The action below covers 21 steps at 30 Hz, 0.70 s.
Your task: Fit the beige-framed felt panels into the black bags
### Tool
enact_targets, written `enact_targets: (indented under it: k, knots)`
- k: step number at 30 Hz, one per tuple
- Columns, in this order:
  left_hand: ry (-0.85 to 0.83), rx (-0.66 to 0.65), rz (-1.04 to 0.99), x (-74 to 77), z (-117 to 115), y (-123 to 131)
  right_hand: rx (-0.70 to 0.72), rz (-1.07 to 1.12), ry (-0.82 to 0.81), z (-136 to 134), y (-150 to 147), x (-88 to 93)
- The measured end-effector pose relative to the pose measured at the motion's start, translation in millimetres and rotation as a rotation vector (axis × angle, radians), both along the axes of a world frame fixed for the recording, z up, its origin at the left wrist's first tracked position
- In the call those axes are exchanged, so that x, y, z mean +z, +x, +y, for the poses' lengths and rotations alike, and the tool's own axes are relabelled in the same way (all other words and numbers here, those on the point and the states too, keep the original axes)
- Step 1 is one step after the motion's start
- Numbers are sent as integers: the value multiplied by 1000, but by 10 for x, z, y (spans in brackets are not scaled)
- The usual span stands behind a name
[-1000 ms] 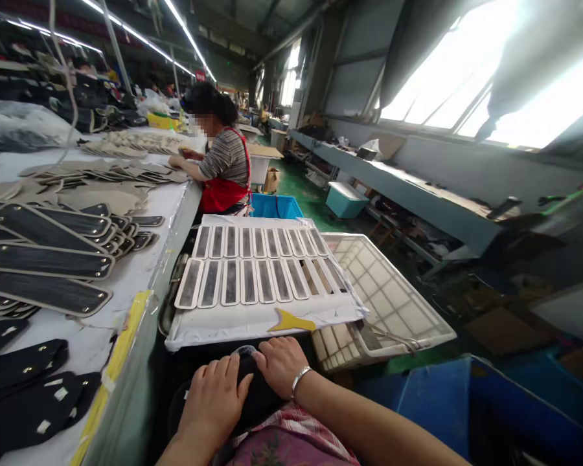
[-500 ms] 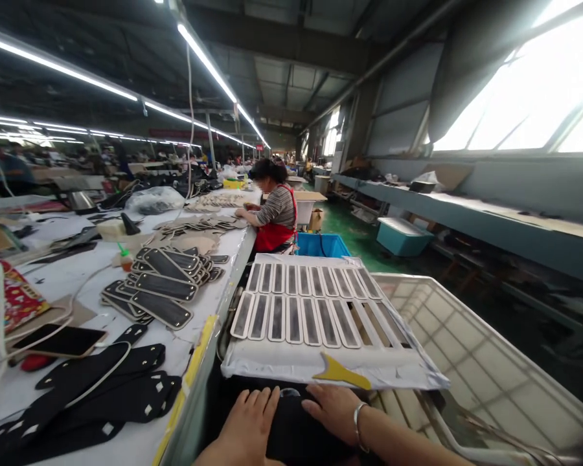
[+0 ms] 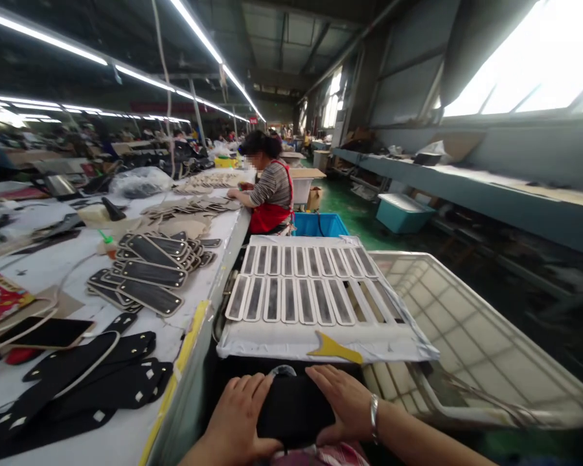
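Low in the middle of the view, my left hand (image 3: 240, 417) and my right hand (image 3: 346, 401) lie on either side of a black flat piece (image 3: 294, 409) on my lap. Fingers of both hands curl onto its edges and grip it. A silver bracelet circles my right wrist. Just beyond the hands a white board (image 3: 276, 346) carries two rows of pale strips with dark centres (image 3: 291, 298). A yellow scraper (image 3: 334, 349) rests on the board's near edge.
A long white worktable (image 3: 58, 265) at left holds stacked dark strips (image 3: 146, 268), black cut pieces (image 3: 78, 385), a phone (image 3: 43, 333) and cables. A white plastic crate (image 3: 471, 343) sits at right. A co-worker in a red apron (image 3: 267, 188) works further along the table.
The view has tilted down a little and my hands show more fully. They have closed in on the black piece, fingers now curled over its edges. The board and strips have not moved.
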<state>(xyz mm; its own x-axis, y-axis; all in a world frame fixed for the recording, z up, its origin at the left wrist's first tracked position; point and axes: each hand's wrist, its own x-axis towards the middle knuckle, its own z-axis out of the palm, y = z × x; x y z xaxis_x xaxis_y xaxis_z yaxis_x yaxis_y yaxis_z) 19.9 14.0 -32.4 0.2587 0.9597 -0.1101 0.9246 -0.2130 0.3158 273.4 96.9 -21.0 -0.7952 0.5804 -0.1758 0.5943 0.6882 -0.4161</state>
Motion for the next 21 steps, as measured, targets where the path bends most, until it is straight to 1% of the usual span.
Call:
enact_targets:
  k: [3, 6, 9, 11, 12, 13, 14, 16, 17, 18, 19, 20, 21]
  knots:
    - [-16, -45, 36, 31, 46, 67, -17, 82, 39, -39, 47, -120]
    - [-34, -117, 38, 9, 161, 283, -13, 131, 68, -64, 42, -220]
    - [-34, -158, 26, -55, 255, 573, -19, 163, 67, -64, 34, -235]
    - [-19, -157, 38, -91, 285, 715, -24, 216, 9, -38, 64, -220]
    - [-9, -151, 47, -102, 291, 757, -34, 265, -64, -16, 95, -219]
    - [-1, -146, 55, -106, 291, 780, -62, 334, -184, 11, 136, -229]
    - [5, -142, 59, -107, 288, 788, -138, 433, -365, 40, 186, -254]
    - [19, -137, 60, -105, 285, 782, -408, 660, -789, 88, 299, -365]
    - [28, -136, 60, -107, 289, 780, -561, 750, -970, 102, 352, -450]
    - [39, -137, 61, -112, 298, 786, -693, 812, -1101, 107, 395, -553]
    - [49, -141, 61, -121, 313, 802, -791, 844, -1181, 104, 424, -669]
    - [61, -149, 57, -135, 333, 829, -842, 849, -1228, 95, 435, -792]
    - [75, -163, 48, -151, 356, 866, -860, 843, -1261, 86, 427, -918]
